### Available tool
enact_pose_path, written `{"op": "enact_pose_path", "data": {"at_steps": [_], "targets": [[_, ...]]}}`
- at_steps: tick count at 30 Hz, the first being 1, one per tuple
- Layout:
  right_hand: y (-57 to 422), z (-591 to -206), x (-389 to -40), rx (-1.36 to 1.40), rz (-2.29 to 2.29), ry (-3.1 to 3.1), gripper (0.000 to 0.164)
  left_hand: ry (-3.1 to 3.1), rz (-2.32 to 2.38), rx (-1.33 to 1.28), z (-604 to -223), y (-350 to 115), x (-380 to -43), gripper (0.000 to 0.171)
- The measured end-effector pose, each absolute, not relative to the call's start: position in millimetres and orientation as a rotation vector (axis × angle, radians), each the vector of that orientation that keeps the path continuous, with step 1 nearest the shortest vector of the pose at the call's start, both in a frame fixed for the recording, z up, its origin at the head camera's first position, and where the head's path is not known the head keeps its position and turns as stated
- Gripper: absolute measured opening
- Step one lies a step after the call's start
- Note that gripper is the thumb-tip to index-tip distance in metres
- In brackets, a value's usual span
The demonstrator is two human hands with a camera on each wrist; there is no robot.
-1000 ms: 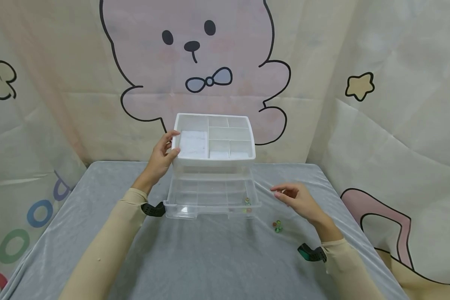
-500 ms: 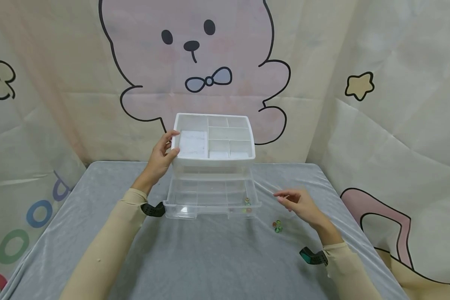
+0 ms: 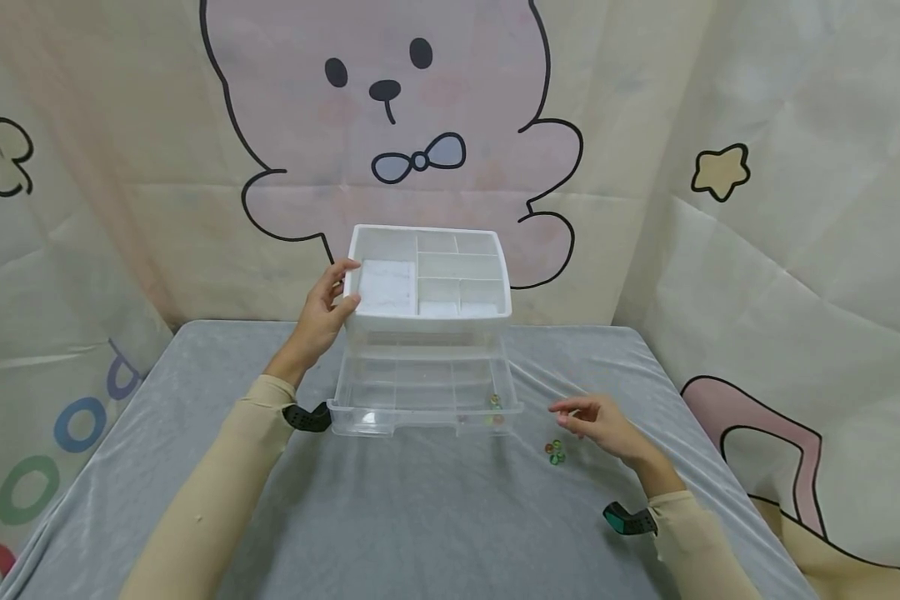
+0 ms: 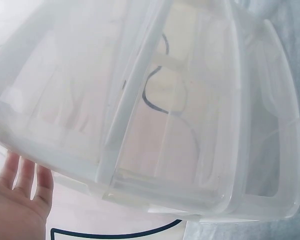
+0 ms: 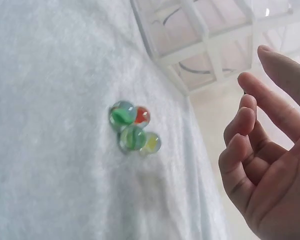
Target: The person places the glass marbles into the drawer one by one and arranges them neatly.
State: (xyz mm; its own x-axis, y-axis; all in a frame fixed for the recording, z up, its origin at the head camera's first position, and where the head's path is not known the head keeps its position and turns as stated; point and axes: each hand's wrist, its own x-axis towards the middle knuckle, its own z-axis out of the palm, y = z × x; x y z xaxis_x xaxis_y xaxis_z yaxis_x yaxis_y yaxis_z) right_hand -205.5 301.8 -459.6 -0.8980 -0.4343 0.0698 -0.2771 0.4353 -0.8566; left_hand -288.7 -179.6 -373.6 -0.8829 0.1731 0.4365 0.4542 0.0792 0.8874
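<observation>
A clear plastic storage drawer unit [image 3: 427,340] with a white divided top tray [image 3: 461,267] stands on the table. My left hand [image 3: 321,310] grips the tray's left edge, thumb at the front corner and fingers along the side; in the left wrist view the fingertips [image 4: 45,176] reach behind the clear wall. The lower drawer [image 3: 423,392] is pulled out, with a few marbles [image 3: 496,403] in its right compartment. Several glass marbles [image 3: 555,452], green, red and yellow, lie clustered on the cloth. Over them hovers my right hand [image 3: 603,427], fingers loosely bent and holding nothing.
A grey cloth [image 3: 420,517] covers the table. Behind it hangs a cream backdrop [image 3: 607,50] printed with a cartoon bear, and another printed sheet [image 3: 817,275] hangs at the right. The pulled-out drawer sits left of the loose marbles.
My right hand has moved down and slightly right, from beside the drawer to close above the loose marbles. The left hand and the drawer unit stay in place.
</observation>
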Motion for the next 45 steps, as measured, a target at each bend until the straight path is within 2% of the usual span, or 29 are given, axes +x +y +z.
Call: {"op": "enact_pose_path", "data": {"at_steps": [20, 29, 45], "targets": [[319.4, -489.9, -212.1, -0.515, -1.333, 2.437, 0.032, -2.121, -1.894, -0.634, -372.4, -178.0, -287.3, 0.049], [322.4, -498.5, -214.3, -0.626, -1.364, 2.425, 0.029, -2.112, -1.903, -0.625, -373.4, -177.8, -287.8, 0.049], [323.5, -504.9, -219.8, -0.662, -1.343, 2.421, 0.028, -2.144, -1.898, -0.617, -372.7, -178.2, -287.9, 0.049]]}}
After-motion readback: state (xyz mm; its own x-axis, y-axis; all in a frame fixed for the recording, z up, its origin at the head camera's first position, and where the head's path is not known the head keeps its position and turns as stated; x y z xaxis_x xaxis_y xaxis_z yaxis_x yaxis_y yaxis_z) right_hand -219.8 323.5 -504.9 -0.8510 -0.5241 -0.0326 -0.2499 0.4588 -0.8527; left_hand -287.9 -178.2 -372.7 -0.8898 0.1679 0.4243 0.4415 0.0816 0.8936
